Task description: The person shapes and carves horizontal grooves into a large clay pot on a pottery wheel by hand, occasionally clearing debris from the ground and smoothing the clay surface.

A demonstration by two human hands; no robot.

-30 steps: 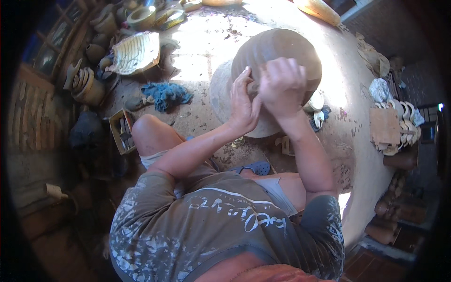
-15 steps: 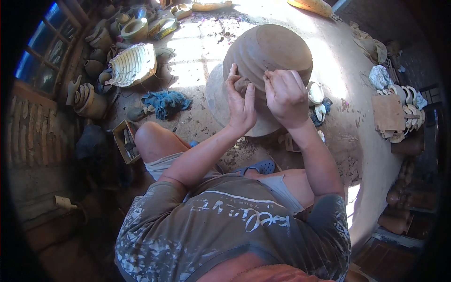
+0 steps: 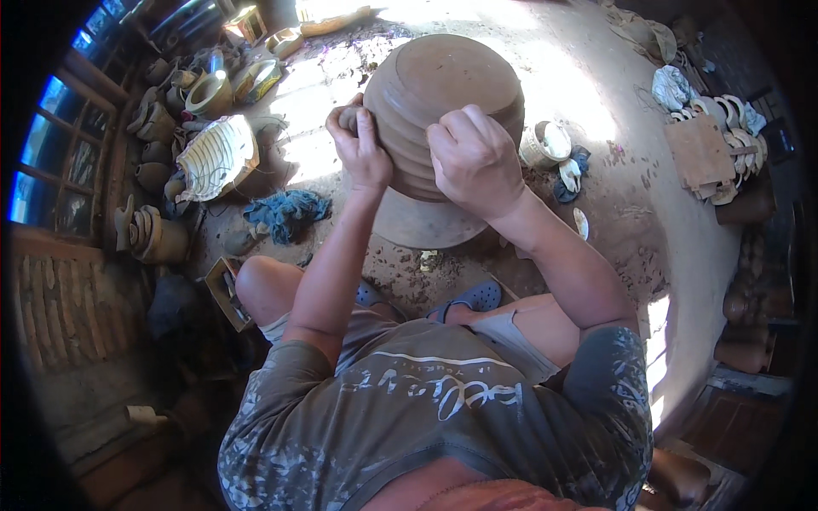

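A large brown clay pot [image 3: 456, 72] with a ridged wall and a flat, closed top stands on a round turntable [image 3: 426, 223] in front of me. At the left side of the pot is my left hand [image 3: 362, 153], its thumb and fingers closed round a small brown lump of clay [image 3: 348, 118]. My right hand [image 3: 477, 162] is at the near right wall of the pot, with its fingers curled in a pinch. Whatever lies between those fingertips is hidden.
Right of the pot stands a small bucket [image 3: 545, 145], with a dark cloth [image 3: 571, 175] beside it. On the left floor lie a blue rag [image 3: 288, 215], a ribbed white mould [image 3: 217, 157] and a box of tools [image 3: 226, 294]. Stacked boards and curved pieces [image 3: 703, 153] sit far right.
My left hand has moved left, away from my right hand, to the pot's left side with the lump. My right hand has shifted slightly left and stays closed. The whole view has swung a little.
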